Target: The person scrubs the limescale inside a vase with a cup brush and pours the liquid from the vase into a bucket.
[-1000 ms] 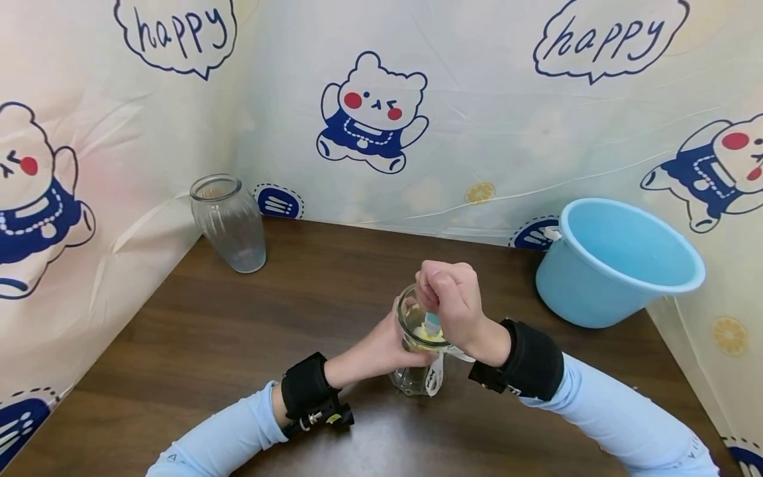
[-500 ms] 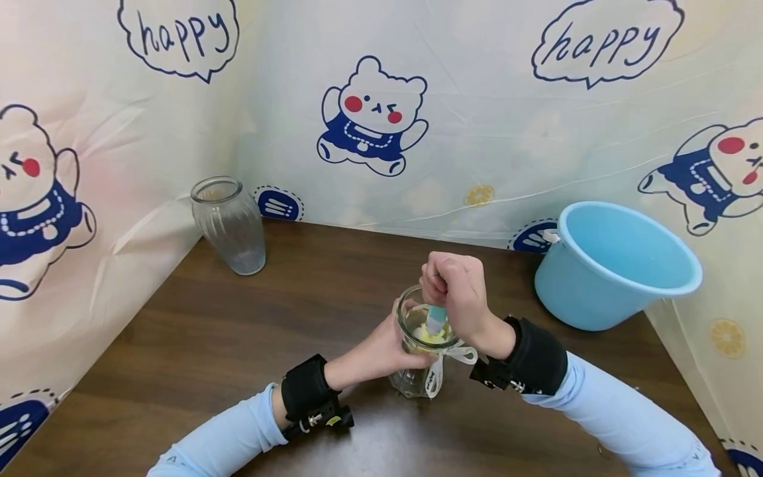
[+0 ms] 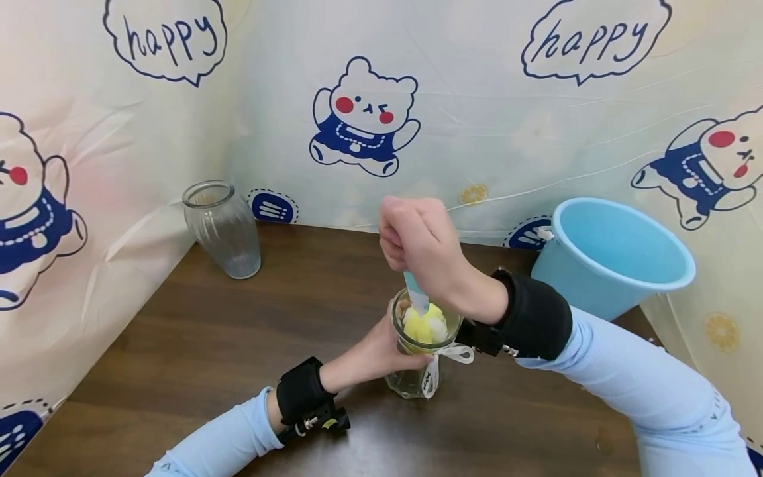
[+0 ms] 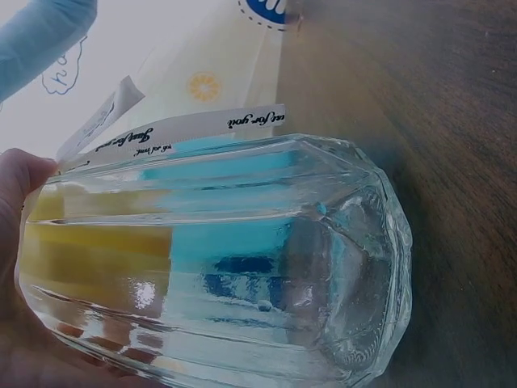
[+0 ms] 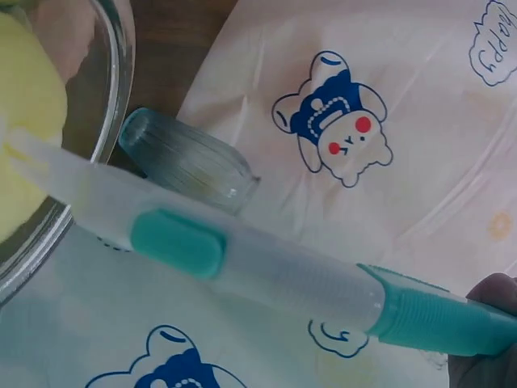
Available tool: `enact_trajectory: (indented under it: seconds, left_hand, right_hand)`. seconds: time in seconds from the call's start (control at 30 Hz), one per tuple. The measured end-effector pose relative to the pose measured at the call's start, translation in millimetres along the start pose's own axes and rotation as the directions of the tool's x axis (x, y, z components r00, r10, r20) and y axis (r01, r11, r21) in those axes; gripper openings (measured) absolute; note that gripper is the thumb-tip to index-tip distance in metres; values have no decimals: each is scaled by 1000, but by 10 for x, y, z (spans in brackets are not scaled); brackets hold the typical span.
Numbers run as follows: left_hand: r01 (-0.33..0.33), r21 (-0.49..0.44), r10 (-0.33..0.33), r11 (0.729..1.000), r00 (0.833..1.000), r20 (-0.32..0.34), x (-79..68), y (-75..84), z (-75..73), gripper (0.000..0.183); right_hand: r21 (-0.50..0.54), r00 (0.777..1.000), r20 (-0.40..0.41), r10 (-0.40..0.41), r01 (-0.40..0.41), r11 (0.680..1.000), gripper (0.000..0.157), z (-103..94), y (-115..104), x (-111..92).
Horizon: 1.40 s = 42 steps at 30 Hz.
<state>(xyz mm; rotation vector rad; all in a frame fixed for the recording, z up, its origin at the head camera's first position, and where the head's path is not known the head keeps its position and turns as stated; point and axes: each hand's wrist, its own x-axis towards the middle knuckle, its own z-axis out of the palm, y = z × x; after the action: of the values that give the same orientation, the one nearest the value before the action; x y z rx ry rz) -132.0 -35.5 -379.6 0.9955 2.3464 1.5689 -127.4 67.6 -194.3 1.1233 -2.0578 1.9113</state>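
In the head view my left hand [image 3: 378, 351] holds a clear glass vase [image 3: 408, 384] round its neck, upright on the brown table. A white printed ribbon [image 3: 457, 354] is tied in a bow there. Above the mouth my right hand [image 3: 424, 246], in a fist, grips a sponge bottle brush [image 3: 417, 299] by its handle. The yellow-and-white sponge head [image 3: 424, 326] sits in the mouth of the vase. Close up in the right wrist view, the brush handle [image 5: 291, 263] is white with teal parts. The faceted vase base [image 4: 363, 275] fills the left wrist view.
A second, ribbed glass vase [image 3: 223, 232] stands at the back left of the table [image 3: 238, 371]. At the back right stands a light blue bucket [image 3: 587, 285], partly behind my right forearm. Printed sheeting [image 3: 274, 106] hangs round the back and sides.
My right hand has risen and moved left, lifting the brush. Its sponge head has come up from inside the vase into the mouth. The left hand keeps its hold.
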Motion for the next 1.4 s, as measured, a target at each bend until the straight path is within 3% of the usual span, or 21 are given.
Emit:
enact_trajectory:
  seconds: [0.4, 0.57, 0.73, 0.9, 1.1, 1.27, 1.4]
  left_hand:
    - [-24, 28, 24, 999, 1000, 2, 15, 8, -15, 76]
    - [-18, 2, 18, 1000, 1000, 15, 11, -1, -21, 75]
    - [-53, 14, 53, 999, 999, 5, 10, -10, -21, 73]
    - [-83, -21, 83, 996, 997, -1, 15, -11, -18, 73]
    - [-45, 37, 46, 998, 999, -26, 41, -17, -12, 85]
    - [-43, 38, 44, 998, 999, -28, 22, -37, -13, 88]
    - [-7, -24, 6, 1000, 1000, -27, -16, 168, -50, 88]
  right_hand:
    - [-5, 987, 44, 157, -157, 988, 40, 22, 178, 14]
    - [8, 972, 90, 217, -219, 976, 46, 12, 329, -9]
    - [-8, 951, 130, 281, -282, 959, 46, -29, 515, -113]
    - [-12, 953, 146, 265, -266, 964, 48, -62, 604, -229]
    - [23, 964, 126, 233, -238, 971, 44, -136, 659, -249]
    - [53, 957, 106, 270, -277, 959, 42, -171, 605, -194]
    - [122, 958, 35, 285, -287, 950, 40, -219, 437, -72]
